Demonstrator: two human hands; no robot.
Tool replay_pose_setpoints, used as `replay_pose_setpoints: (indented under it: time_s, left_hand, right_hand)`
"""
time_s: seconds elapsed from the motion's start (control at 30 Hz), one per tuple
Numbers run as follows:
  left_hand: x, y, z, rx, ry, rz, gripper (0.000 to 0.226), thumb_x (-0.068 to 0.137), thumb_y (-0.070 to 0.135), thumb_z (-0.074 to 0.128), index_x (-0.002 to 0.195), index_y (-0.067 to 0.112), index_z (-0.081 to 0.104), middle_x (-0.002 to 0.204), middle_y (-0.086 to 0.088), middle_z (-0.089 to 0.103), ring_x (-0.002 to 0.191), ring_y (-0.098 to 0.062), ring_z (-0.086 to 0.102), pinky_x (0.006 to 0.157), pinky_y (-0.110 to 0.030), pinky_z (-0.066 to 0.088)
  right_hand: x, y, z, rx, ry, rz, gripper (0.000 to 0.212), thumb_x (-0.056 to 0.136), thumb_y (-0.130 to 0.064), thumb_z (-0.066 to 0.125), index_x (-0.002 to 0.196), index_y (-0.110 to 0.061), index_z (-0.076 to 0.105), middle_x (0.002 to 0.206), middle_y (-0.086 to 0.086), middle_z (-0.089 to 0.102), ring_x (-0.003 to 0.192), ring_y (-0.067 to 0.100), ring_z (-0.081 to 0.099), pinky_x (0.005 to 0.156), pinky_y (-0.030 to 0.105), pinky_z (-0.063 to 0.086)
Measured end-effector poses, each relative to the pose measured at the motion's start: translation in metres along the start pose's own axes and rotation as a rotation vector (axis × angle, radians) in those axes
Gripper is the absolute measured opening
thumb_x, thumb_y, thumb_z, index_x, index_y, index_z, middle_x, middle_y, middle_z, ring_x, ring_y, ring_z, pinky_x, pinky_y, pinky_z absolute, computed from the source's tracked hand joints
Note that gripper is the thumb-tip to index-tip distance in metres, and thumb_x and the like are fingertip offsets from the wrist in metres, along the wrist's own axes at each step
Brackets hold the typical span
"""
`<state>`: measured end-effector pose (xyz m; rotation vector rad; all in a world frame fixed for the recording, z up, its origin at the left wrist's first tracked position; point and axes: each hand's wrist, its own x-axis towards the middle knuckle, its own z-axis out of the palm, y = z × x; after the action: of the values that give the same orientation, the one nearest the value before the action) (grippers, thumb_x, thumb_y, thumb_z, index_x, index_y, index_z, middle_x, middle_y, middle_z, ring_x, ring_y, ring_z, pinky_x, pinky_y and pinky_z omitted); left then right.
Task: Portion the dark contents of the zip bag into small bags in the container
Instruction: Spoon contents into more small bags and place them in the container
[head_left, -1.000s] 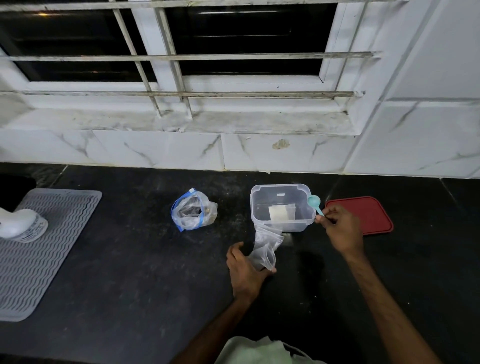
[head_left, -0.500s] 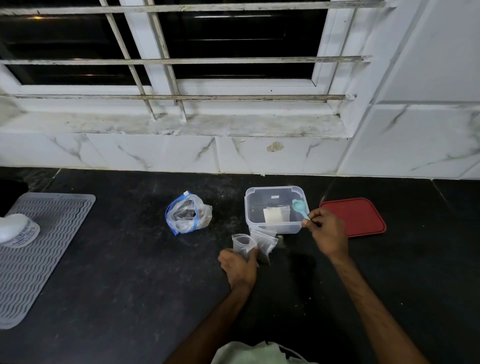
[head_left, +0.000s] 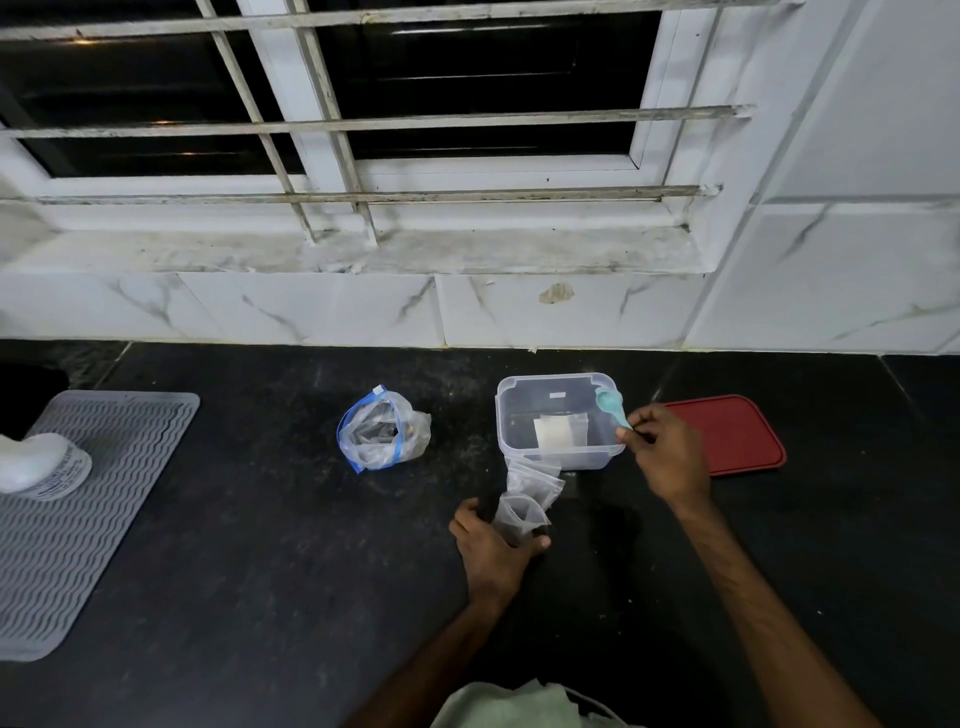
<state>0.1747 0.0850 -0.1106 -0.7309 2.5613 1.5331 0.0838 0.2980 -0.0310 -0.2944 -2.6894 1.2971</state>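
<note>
A clear zip bag (head_left: 383, 435) with a blue seal and dark contents stands open on the black counter, left of centre. A clear plastic container (head_left: 556, 422) sits to its right with a small white-labelled bag lying inside. My right hand (head_left: 665, 452) pinches a teal spoon (head_left: 612, 407) over the container's right rim. My left hand (head_left: 493, 545) grips a small clear bag (head_left: 517, 514) held upright and open in front of the container. More small clear bags (head_left: 535, 480) lie between it and the container.
A red lid (head_left: 737, 434) lies flat right of the container. A grey ribbed mat (head_left: 78, 509) covers the counter's left side with a white bottle (head_left: 36, 465) lying on it. White marble tiles and a barred window back the counter.
My left hand drew the small bag a little nearer and to the right of where it was. My right hand stays at the container's right rim with the spoon.
</note>
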Motion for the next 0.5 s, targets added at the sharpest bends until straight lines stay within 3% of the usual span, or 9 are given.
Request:
replay_pose_setpoints:
  time_s: [0.3, 0.4, 0.5]
  left_hand:
    - [-0.008, -0.003, -0.012, 0.014, -0.053, -0.004, 0.115, 0.043, 0.035, 0.096, 0.136, 0.015, 0.031, 0.135, -0.006, 0.034, 0.126, -0.021, 0.040, 0.111, -0.032, 0.036]
    - [-0.014, -0.005, -0.030, -0.043, -0.056, 0.024, 0.112, 0.041, 0.042, 0.095, 0.131, 0.022, 0.032, 0.129, 0.000, 0.035, 0.119, -0.015, 0.043, 0.107, -0.029, 0.039]
    - [-0.007, -0.010, -0.061, -0.143, -0.066, -0.008, 0.101, 0.048, 0.057, 0.089, 0.128, 0.030, 0.033, 0.128, 0.002, 0.040, 0.114, -0.014, 0.049, 0.102, -0.036, 0.048]
  right_hand:
    - [-0.006, -0.013, 0.000, -0.001, 0.004, -0.039, 0.017, 0.081, -0.017, 0.076, 0.081, -0.019, 0.059, 0.074, -0.003, 0.071, 0.067, 0.010, 0.065, 0.061, 0.031, 0.048]
    - [-0.008, -0.025, 0.000, 0.053, -0.020, -0.060, 0.016, 0.084, -0.017, 0.073, 0.082, -0.019, 0.058, 0.071, -0.008, 0.072, 0.069, 0.008, 0.068, 0.065, 0.033, 0.053]
    - [-0.012, -0.048, 0.010, 0.121, -0.099, -0.086, 0.017, 0.084, -0.020, 0.073, 0.080, -0.026, 0.057, 0.067, -0.007, 0.072, 0.066, 0.007, 0.069, 0.065, 0.033, 0.055]
